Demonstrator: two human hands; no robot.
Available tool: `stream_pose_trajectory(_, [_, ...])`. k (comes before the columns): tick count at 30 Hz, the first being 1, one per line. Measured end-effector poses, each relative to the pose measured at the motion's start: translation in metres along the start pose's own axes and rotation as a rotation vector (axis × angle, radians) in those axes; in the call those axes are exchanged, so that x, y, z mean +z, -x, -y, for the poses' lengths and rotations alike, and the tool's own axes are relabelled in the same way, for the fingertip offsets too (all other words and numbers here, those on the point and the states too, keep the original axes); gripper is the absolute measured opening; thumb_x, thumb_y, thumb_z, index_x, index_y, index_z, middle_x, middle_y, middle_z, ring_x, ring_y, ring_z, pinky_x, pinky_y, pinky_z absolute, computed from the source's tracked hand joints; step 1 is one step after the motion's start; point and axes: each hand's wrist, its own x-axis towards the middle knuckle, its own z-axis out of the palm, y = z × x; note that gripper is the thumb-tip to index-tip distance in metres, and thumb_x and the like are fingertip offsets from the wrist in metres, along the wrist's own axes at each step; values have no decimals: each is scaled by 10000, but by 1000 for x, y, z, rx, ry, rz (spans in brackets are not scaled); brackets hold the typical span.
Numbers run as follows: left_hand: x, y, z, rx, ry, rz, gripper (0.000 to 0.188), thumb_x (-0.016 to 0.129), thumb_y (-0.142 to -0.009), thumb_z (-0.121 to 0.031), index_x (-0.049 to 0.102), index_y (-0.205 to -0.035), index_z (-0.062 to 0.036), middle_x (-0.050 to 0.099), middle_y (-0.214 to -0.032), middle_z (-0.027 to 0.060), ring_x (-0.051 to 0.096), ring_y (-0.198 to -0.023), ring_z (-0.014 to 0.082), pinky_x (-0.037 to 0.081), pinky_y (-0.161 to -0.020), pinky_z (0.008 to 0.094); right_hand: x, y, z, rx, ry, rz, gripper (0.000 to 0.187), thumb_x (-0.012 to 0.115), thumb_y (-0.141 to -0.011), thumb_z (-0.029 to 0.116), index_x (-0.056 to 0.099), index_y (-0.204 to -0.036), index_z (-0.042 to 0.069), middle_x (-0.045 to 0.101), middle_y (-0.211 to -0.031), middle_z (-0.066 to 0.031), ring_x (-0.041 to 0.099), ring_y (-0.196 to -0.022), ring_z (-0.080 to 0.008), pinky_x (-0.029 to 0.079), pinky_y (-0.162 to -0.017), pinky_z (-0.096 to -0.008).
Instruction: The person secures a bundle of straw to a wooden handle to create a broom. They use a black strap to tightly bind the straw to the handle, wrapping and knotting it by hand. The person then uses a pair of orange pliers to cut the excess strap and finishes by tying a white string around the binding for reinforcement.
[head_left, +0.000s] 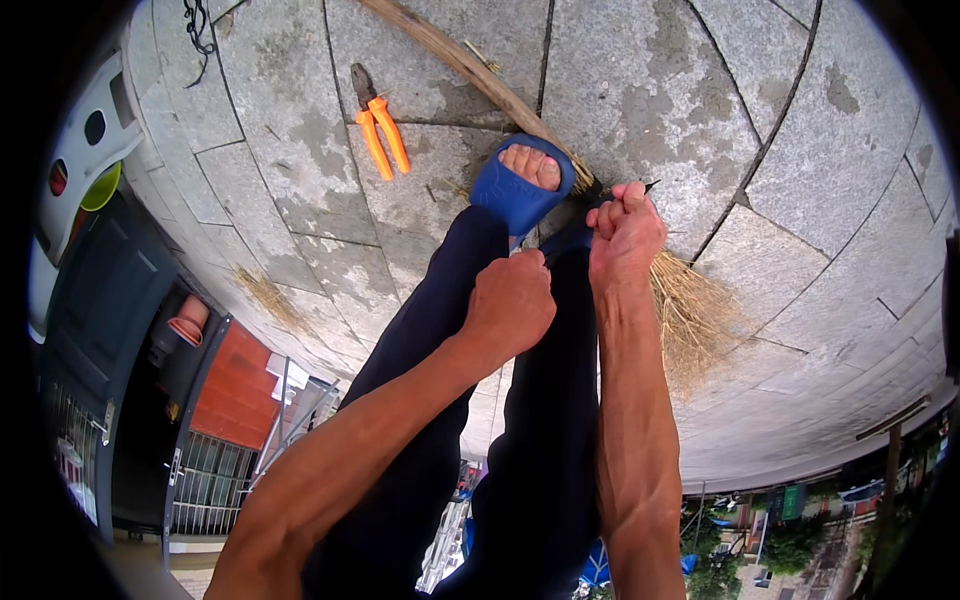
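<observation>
A straw broom lies on the paving, its wooden handle [455,58] running to the far side and its straw head [692,315] spreading out on the right. My foot in a blue slide sandal [512,192] is against the handle near the straw. Black binding [594,192] shows where handle and straw meet. Beside it my right hand [628,238] is closed in a pinch, with a thin dark wire end [652,186] sticking out past the fingers. My left hand [510,305] is a fist above my legs; what it holds is hidden.
Pliers with orange grips [380,130] lie on the paving left of the handle. Dark thin wire [200,40] lies at the far left. Loose straw [268,298] is scattered on the left. A white plastic chair [105,125] and a dark door [95,300] stand at the left side.
</observation>
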Motion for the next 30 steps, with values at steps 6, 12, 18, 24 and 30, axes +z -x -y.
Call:
stream_pose_trajectory(6, [-41, 1, -33, 262, -564, 231, 447, 593, -834, -58, 547, -1267, 42, 676, -699, 182, 710, -632, 291, 563, -568, 386, -4, 1, 4, 35, 62, 43, 271, 564, -977, 147, 562, -746, 5, 375, -502, 21, 297, -424, -88, 341, -470, -294])
stream_pose_trajectory(12, [-40, -8, -21, 459, -839, 427, 435, 570, -868, -81, 572, -1268, 89, 687, -703, 113, 709, -647, 233, 551, -570, 324, -7, -10, 10, 89, 139, 115, 239, 583, -984, 178, 562, -801, 26, 331, -526, 49, 274, -443, -91, 360, -527, -303])
stream_pose_trajectory(18, [-22, -18, -19, 407, -874, 557, 408, 568, -876, -86, 607, -1239, 97, 707, -760, 132, 724, -721, 249, 561, -602, 353, 0, -21, 21, 168, 285, 143, 234, 573, -982, 166, 567, -794, 26, 360, -501, 36, 289, -415, -95, 354, -494, -309])
stream_pose_trajectory(24, [6, -17, -3, 236, -800, 567, 328, 560, -898, -95, 654, -1169, 65, 717, -945, 174, 735, -807, 283, 585, -667, 383, 6, -29, 26, 158, 426, 169, 218, 592, -892, 116, 584, -701, 11, 402, -493, 8, 354, -413, -103, 316, -407, -299])
stream_pose_trajectory(30, [23, -29, 10, 162, -816, 557, 224, 580, -902, -127, 774, -1009, -100, 661, -1256, 176, 743, -874, 272, 596, -712, 382, 11, -51, 36, 208, 521, 174, 244, 599, -876, 132, 578, -663, 15, 418, -497, -7, 373, -410, -109, 294, -381, -296])
